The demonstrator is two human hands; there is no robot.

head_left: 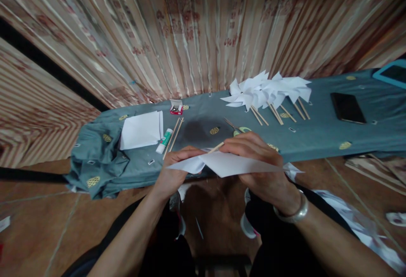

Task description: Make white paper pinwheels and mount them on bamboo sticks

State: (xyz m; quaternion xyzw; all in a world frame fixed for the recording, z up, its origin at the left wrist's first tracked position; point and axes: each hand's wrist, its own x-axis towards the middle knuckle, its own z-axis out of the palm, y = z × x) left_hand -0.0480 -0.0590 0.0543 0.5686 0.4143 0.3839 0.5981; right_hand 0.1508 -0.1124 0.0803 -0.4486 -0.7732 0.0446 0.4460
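Observation:
My left hand (174, 169) and my right hand (256, 158) both hold a folded white paper piece (228, 163) over the near edge of a low bench covered in teal cloth (317, 135). A thin wooden stick (215, 147) pokes out between my hands above the paper. My right wrist wears a silver bangle. On the cloth lie two more wooden sticks (174, 135), a glue stick (164, 141) and a stack of white paper squares (141, 130). Scissors (236, 128) are partly hidden behind my right hand.
Several finished white paper pinwheels (266, 93) on sticks lie at the back right. A small red box (176, 107) sits near the curtain. A black phone (347, 107) and a teal tablet (391, 73) lie at the right. My knees and paper scraps are below.

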